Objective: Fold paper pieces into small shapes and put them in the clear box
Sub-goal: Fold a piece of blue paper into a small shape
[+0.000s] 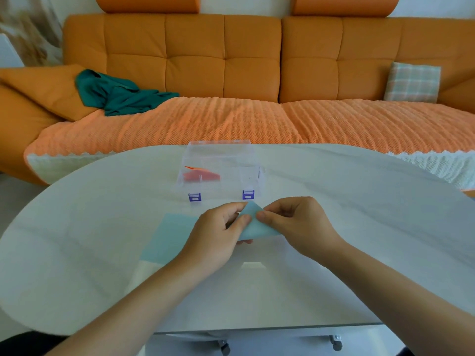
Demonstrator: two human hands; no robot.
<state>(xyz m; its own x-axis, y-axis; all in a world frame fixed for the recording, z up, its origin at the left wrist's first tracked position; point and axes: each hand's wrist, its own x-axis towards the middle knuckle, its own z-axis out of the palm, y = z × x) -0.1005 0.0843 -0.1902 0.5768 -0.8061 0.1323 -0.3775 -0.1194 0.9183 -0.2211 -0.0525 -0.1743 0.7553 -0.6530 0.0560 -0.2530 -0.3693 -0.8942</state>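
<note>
An orange sofa spans the background, well beyond both hands. The pale tabletop lies beneath them. The clear box stands just beyond the fingertips, with a red folded shape in its left half. A flat blue sheet lies partly under the left hand. The left hand and the right hand each pinch the folded blue paper held between them.
</note>
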